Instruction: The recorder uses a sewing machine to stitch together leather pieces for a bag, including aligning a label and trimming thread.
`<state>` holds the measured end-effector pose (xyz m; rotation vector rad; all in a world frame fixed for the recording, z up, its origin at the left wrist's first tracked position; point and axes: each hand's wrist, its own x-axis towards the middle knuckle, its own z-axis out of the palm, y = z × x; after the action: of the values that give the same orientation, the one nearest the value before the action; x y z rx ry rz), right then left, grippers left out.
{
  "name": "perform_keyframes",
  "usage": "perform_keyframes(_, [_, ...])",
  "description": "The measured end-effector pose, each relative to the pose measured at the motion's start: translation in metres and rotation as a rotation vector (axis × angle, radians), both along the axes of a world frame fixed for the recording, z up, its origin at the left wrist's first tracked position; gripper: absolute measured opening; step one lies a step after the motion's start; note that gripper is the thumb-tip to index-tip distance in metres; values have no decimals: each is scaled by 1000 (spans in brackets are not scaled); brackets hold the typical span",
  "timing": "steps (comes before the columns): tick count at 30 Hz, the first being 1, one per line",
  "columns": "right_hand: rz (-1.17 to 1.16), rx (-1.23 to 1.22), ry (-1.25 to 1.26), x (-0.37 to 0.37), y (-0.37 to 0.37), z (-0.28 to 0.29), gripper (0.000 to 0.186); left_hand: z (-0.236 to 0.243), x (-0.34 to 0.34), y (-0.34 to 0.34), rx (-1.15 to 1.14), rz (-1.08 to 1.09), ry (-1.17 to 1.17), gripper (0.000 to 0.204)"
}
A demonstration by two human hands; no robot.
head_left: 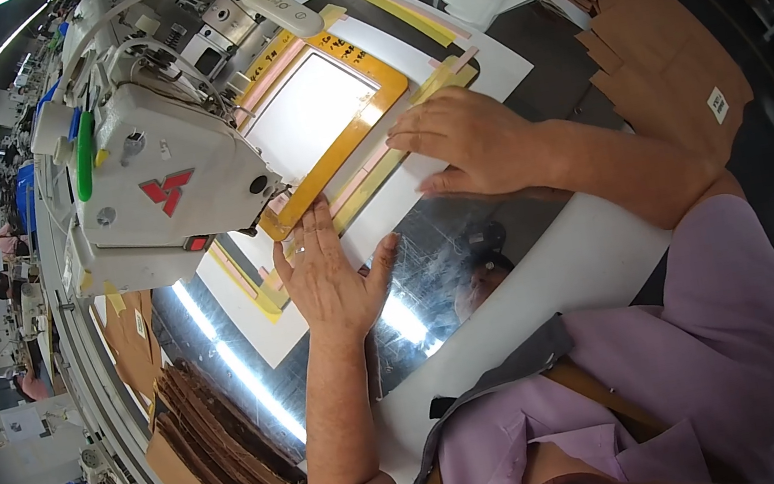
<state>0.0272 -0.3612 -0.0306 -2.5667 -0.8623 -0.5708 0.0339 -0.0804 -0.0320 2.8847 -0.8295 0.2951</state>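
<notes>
One polished metal tabletop [427, 241] spreads beneath both hands, the largest thing about them. Next in size, a white industrial sewing machine head [153, 168] stands to the left of the left hand and beyond it. A white sheet [512, 70] lies under and around both hands, and on it rests a template [423, 18] edged with yellow and pink tape. Brown cut pieces [663, 66] fan out to the right of the right hand, past its forearm, while a brown stack [229, 460] sits nearer the body, left of the left forearm. An orange-yellow rectangular frame [341, 156] lies on the template, just beyond the left fingertips and left of the right hand. The left hand [325, 287] is laid flat, fingers straight and close together, thumb held wide, its fingertips meeting the frame's near corner. The right hand [468, 143] curves loosely, thumb apart from the fingers, which lie over the template's taped edge. Beyond both hands hangs a white lamp head [282, 10]; smallest, a green handle [86, 158] is fixed to the machine, far left of the left hand.
</notes>
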Motion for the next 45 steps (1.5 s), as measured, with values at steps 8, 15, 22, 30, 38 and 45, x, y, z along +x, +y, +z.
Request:
perform_keyframes(8, [-128,-267,214,7,1,-12,90,0,-1,0,-31,-8,10,95])
perform_keyframes(15, [-189,-312,278,10,1,-6,90,-6,-1,-1,14,17,-35,98])
perform_keyframes(22, [-198,-304,261,10,-2,-8,91,-3,3,-6,-11,37,52,99])
perform_keyframes(30, [-133,-227,302,18,9,4,86,0,10,4,-116,-25,29,93])
perform_keyframes(38, [-77,-220,192,23,12,-5,80,-8,5,6,-170,20,53,96])
perform_keyframes(45, [-203,-223,327,21,22,11,78,-6,10,10,-86,43,114,100])
